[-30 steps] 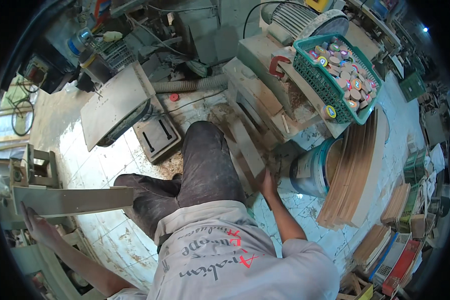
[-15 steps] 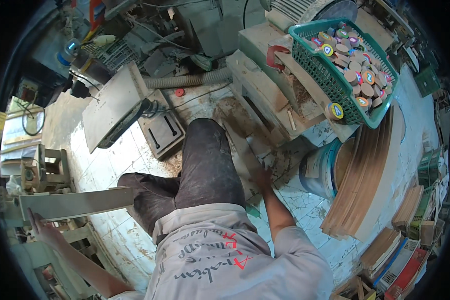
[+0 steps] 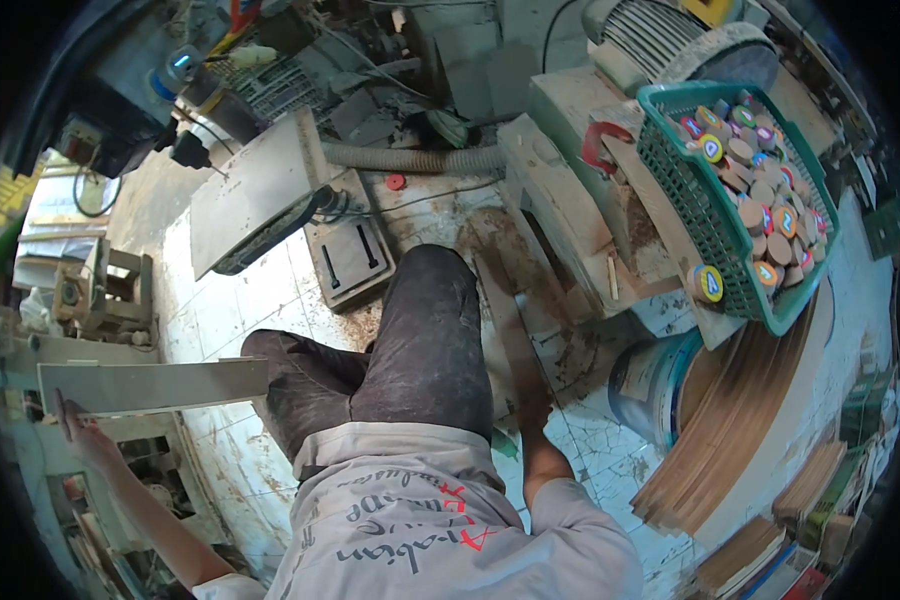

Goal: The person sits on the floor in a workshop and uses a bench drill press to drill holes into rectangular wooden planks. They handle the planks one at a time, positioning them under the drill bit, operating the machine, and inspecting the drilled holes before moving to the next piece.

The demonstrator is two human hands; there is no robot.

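Note:
My left hand (image 3: 88,437) is at the outer end of a long, narrow grey-beige board (image 3: 160,388), which reaches across to my left knee. Its fingers are stretched out against the board's near face; the thumb is not clear. Low beside my right thigh, my right hand (image 3: 533,418) is closed at the near end of a long brown wooden strip (image 3: 508,315). The strip slants away along my leg toward the machine base, and the fingers are dark and partly hidden.
A green basket (image 3: 660,165) of round wooden discs stands on the machine at right. Below it are a bucket (image 3: 638,385) and stacked curved wooden strips (image 3: 735,420). Ahead left, a tilted machine table (image 3: 255,195) stands near a ribbed hose (image 3: 415,160).
My right hand has moved back toward my body, and more of the strip shows ahead of it. The view has shifted, so the scene sits further right. My left hand stays at the board.

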